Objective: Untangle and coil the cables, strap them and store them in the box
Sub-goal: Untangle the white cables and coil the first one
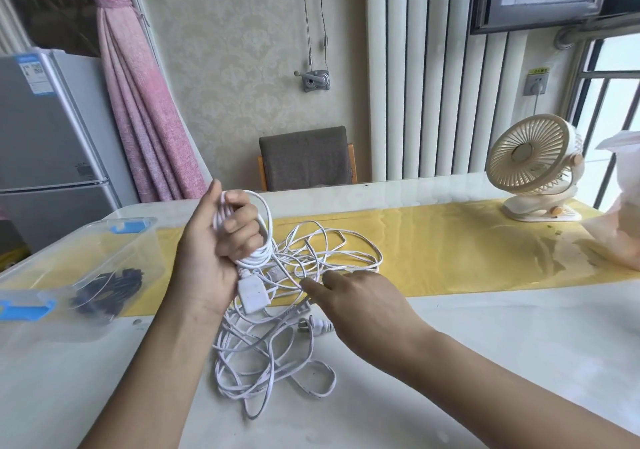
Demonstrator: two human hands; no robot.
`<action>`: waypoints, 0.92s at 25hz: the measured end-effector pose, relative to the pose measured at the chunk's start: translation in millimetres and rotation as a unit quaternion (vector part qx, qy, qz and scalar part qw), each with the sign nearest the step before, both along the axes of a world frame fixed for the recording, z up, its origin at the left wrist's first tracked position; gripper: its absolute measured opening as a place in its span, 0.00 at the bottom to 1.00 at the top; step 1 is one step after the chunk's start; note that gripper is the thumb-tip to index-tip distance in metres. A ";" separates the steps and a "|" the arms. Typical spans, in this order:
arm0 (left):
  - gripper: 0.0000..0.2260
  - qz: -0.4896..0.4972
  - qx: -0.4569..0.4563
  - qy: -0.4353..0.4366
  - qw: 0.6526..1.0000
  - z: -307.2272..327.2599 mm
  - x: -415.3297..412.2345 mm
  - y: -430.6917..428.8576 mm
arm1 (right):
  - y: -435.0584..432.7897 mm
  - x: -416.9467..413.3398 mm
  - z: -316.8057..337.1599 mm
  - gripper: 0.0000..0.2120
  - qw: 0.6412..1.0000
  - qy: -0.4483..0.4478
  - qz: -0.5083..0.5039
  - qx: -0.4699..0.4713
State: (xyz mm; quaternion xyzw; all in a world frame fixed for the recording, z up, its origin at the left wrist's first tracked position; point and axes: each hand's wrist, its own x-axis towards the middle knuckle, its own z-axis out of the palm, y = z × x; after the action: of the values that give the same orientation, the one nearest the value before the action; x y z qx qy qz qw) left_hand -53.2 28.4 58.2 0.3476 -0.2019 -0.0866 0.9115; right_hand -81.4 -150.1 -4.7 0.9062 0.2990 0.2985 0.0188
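White cable loops (254,240) are held in the closed grip of the left hand (207,254) above the table (502,337), apparently to keep the coil together, while the right hand (353,298), its grip loose and empty, is stretched into the tangle (266,351) beside the clear box (114,254).

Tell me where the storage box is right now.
In the head view the box sits at the left edge of the table, just left of the left hand gripping the white coil, with dark cables inside.
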 end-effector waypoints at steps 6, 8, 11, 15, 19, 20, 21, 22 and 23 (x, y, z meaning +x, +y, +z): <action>0.19 0.246 0.355 -0.180 0.884 -18.6 -11.5 -34.9 | -6.0 -1.1 5.6 0.11 0.994 -0.024 0.103 -0.004; 0.24 0.264 0.452 -0.250 0.815 -26.5 -11.0 -36.6 | -8.9 0.8 6.0 0.05 0.990 -0.023 0.139 0.010; 0.25 0.276 0.545 -0.283 0.739 -28.9 -13.0 -35.8 | -13.7 1.2 10.2 0.07 0.980 -0.011 0.190 0.054; 0.23 0.244 0.592 -0.260 0.723 -24.7 -14.7 -32.6 | -17.2 -0.3 15.4 0.05 0.947 0.044 0.263 0.178; 0.30 0.091 0.566 -0.181 0.799 -15.9 -22.9 -37.0 | -16.0 -1.6 16.7 0.07 0.915 0.065 0.289 0.275; 0.31 0.060 0.567 -0.168 0.804 -14.0 -25.1 -37.0 | -15.1 -1.7 16.9 0.08 0.913 0.055 0.287 0.283; 0.31 0.041 0.573 -0.157 0.803 -12.4 -26.7 -36.4 | -14.2 -1.7 17.3 0.10 0.916 0.042 0.279 0.285; 0.30 0.038 0.578 -0.138 0.804 -10.9 -28.2 -35.0 | -13.0 -1.9 17.9 0.12 0.918 0.037 0.269 0.289; 0.27 0.042 0.578 -0.114 0.807 -9.0 -30.0 -33.5 | -11.7 -2.3 18.6 0.15 0.916 0.045 0.264 0.300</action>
State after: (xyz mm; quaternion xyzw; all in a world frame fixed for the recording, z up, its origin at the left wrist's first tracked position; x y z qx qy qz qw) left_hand -83.3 -5.1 49.2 0.8253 -0.2022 -0.1091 0.5158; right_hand -83.7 -161.9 13.9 0.7700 0.4240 0.3271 -0.3470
